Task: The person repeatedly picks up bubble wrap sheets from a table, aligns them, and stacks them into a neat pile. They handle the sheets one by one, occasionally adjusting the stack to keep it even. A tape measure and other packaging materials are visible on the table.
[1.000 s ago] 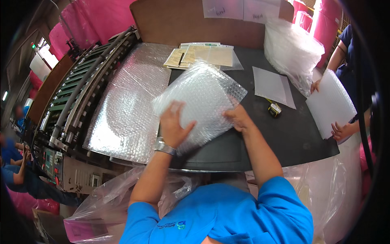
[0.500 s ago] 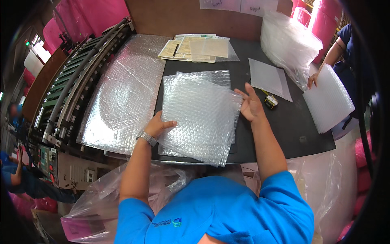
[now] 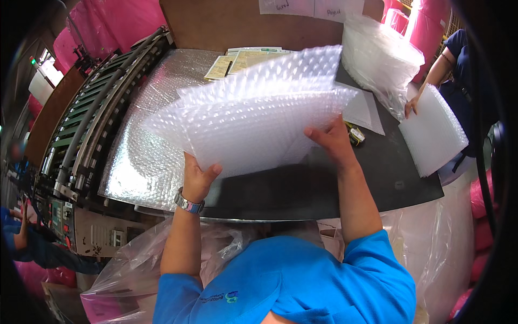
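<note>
My left hand (image 3: 198, 175) grips the bubble sheets (image 3: 259, 132) near their lower left corner, my right hand (image 3: 333, 141) their right side, seemingly to support both ends of the floppy, fanned layers above the desk (image 3: 270, 197); the tape (image 3: 356, 136) lies just beside my right hand

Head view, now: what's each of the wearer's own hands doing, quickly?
Left hand: closed on the bubble-wrap sheets, at their lower left.
Right hand: closed on the same sheets, at their right end.

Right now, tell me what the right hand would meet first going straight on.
The right hand would first meet the bubble-wrap sheets it holds; past them, perhaps the brown board, though depth is unclear.
</note>
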Available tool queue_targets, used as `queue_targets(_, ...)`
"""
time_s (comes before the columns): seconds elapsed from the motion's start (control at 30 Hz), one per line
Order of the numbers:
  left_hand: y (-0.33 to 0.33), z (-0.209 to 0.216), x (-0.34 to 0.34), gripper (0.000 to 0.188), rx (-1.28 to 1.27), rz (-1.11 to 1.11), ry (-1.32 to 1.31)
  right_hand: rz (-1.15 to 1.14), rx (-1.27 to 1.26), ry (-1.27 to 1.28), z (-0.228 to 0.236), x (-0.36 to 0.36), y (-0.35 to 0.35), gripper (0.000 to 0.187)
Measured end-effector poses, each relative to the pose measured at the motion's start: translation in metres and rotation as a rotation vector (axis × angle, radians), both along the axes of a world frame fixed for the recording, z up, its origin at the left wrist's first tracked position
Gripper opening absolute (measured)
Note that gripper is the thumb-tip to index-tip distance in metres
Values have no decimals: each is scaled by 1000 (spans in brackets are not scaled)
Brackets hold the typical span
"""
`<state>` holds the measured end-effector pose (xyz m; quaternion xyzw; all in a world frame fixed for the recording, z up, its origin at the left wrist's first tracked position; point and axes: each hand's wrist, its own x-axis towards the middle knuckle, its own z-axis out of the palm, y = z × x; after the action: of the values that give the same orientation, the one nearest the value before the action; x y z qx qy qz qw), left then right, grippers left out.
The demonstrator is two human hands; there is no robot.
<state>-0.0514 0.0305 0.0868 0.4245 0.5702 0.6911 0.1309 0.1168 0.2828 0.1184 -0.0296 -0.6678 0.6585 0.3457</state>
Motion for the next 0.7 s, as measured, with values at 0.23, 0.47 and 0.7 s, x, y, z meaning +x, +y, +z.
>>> queue_targets(0.23,7,-14,9,77,-62,75,-33,57,-26,-49,-37,-4,-1,77)
queue_targets(0.47,15,-37,10,47,-182,196,-107,-66,-17,-134,-46,-14,-7,74)
queue_targets(0.7,12,-16,6,37,93,515,79,-157,82,-188,-53,-31,-12,72)
